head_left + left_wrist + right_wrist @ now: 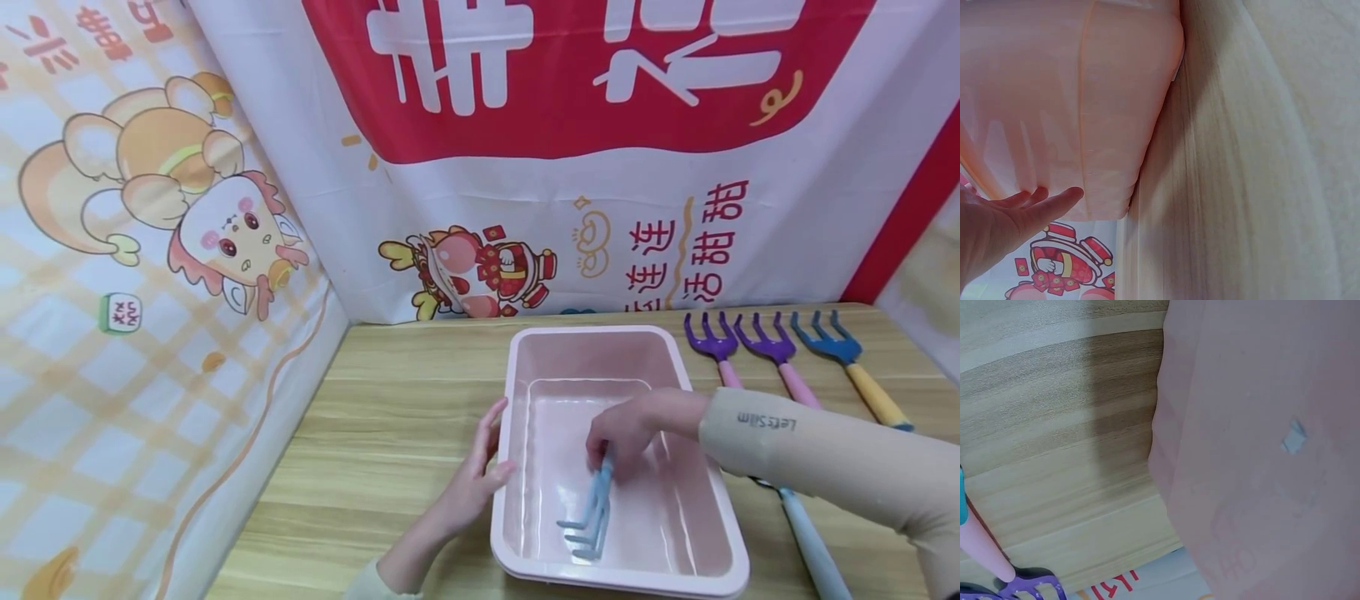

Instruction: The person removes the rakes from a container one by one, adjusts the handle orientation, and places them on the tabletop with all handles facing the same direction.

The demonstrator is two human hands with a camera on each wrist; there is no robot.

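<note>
A pink plastic basin (600, 331) stands on the wooden table. Inside it, my right hand (626, 429) grips a light blue hand rake (597, 508), its bent tines pointing towards the near left of the basin floor. The right hand is out of sight in the right wrist view, where the basin's outer wall (1260, 456) fills the right side. My left hand (476, 475) is at the basin's left rim. In the left wrist view the left hand (1010, 222) has its fingers extended along the basin's outer side.
Right of the basin lie two purple hand forks (712, 337) with pink handles and a blue hand fork (828, 340) with a yellow handle. Below my right forearm shows a pale blue handle (813, 542), its head mostly hidden. Printed cloths (285, 208) hang behind and at left.
</note>
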